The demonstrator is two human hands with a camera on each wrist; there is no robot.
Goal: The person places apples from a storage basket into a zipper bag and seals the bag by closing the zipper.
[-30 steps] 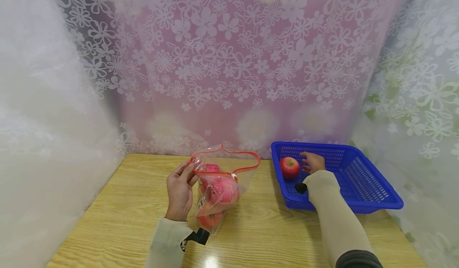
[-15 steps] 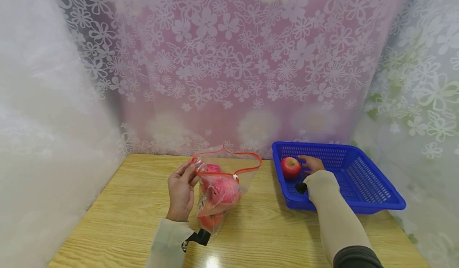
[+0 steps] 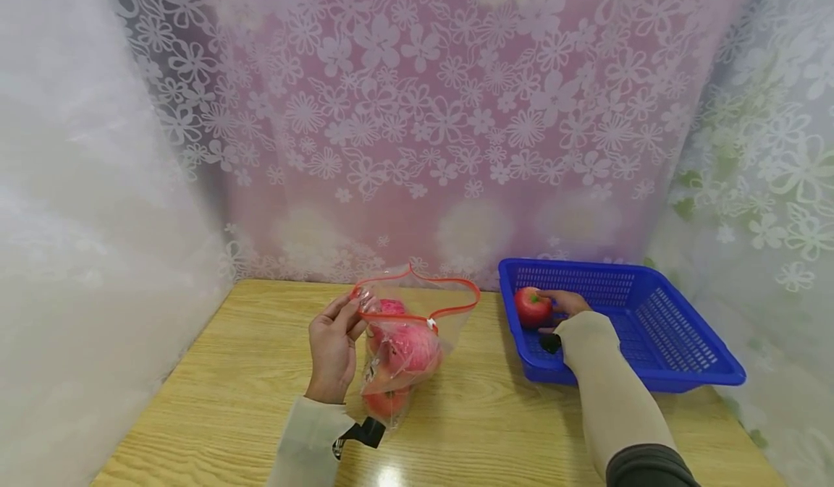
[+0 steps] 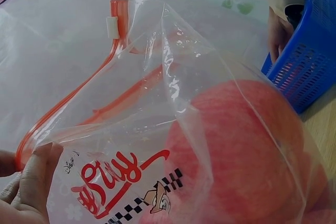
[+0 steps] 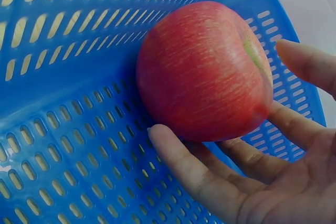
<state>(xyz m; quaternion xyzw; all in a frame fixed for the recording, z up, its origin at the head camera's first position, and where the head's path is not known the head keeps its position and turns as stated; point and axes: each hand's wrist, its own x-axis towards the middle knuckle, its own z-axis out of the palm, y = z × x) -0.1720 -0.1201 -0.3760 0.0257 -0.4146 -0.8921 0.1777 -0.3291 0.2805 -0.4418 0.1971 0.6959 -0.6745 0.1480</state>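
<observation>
Apple (image 5: 202,72) in basket (image 5: 63,145), against right hand (image 5: 262,182) fingers.

Right hand (image 3: 565,303) mostly hidden in head view behind own sleeve (image 3: 606,393) and apple (image 3: 532,307); only fingertips showing. In right wrist view, palm cut off by bottom and right edges, thumb (image 5: 307,64) cut at right edge, underside of apple (image 5: 205,72) hidden against fingers, contact there not readable. Basket (image 5: 63,129) cropped on every side. Left hand (image 4: 26,187) cut off at lower left corner of left wrist view, only a fingertip or two visible; grip on bag (image 4: 157,129) rim partly out of frame. Bagged apples (image 3: 404,353) blurred by plastic, count unclear; lowest one half hidden. Black object at left wrist (image 3: 365,433) too small to identify. Print on bag cropped at bottom edge.
</observation>
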